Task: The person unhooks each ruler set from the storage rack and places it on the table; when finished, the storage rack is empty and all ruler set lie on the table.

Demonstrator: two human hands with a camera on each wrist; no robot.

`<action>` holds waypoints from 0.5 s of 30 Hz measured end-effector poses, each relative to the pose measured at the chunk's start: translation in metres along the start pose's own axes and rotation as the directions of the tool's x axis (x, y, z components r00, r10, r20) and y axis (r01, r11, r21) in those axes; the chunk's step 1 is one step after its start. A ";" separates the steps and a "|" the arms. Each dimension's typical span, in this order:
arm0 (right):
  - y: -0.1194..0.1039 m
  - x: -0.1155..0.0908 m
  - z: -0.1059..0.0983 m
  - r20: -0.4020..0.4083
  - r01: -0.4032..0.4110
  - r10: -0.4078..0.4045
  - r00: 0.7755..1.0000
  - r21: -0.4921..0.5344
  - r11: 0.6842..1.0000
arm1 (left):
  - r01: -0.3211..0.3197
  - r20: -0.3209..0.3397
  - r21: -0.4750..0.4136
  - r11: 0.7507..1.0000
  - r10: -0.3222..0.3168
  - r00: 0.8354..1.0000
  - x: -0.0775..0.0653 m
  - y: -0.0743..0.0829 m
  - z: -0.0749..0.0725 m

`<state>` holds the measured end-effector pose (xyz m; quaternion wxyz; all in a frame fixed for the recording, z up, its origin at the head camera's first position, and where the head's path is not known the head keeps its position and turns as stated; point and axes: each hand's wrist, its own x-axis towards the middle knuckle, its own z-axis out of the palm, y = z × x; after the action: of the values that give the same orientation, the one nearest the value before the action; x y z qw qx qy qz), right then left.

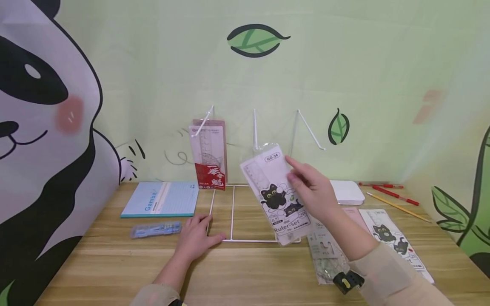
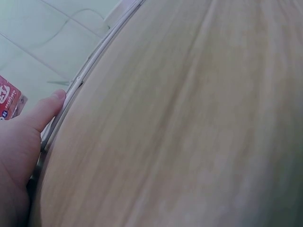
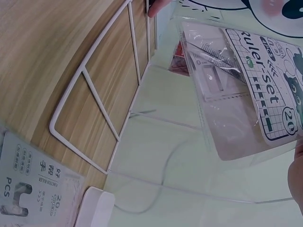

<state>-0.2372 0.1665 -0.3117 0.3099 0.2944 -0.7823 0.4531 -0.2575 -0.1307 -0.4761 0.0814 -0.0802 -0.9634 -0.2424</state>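
Observation:
My right hand (image 1: 311, 189) grips the right edge of a flat ruler set pack (image 1: 272, 193) with black cats on its card. The pack hangs tilted in front of the white wire rack's middle hook (image 1: 255, 131), its clear top tab close to the hook; whether they touch I cannot tell. Rulers show through the clear plastic in the right wrist view. My left hand (image 1: 195, 238) rests on the left side of the rack's base (image 1: 232, 212), its thumb along the front wire. A red-and-white ruler pack (image 1: 208, 155) hangs on the left hook (image 1: 204, 120), with another behind it.
A blue notebook (image 1: 160, 199) and a blue pen case (image 1: 156, 230) lie left. To the right are another cat ruler set (image 1: 394, 240), a clear ruler pack (image 1: 325, 255), a white box (image 1: 347, 192), red pens (image 1: 396, 195) and a yellow pencil (image 1: 398, 207). The right hook (image 1: 311, 130) bears nothing.

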 end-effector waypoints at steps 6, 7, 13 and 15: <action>0.001 -0.003 -0.006 -0.001 0.011 -0.011 1.000 -0.014 1.000 | 0.011 0.011 -0.002 1.000 -0.011 1.000 0.001 0.000 0.001; 0.001 -0.003 -0.007 -0.003 0.008 -0.008 1.000 -0.016 1.000 | 0.010 0.011 -0.002 1.000 -0.010 1.000 0.001 0.000 0.001; 0.002 -0.010 -0.013 -0.009 -0.011 0.011 1.000 -0.013 1.000 | 0.010 0.011 0.000 1.000 -0.010 1.000 0.001 0.001 -0.001; 0.003 -0.014 -0.015 -0.007 -0.018 0.018 1.000 -0.019 1.000 | 0.010 0.011 -0.001 1.000 -0.010 1.000 0.001 0.002 -0.001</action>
<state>-0.2274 0.1841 -0.3176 0.3113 0.2829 -0.7883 0.4491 -0.2581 -0.1296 -0.4742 0.0747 -0.0769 -0.9642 -0.2426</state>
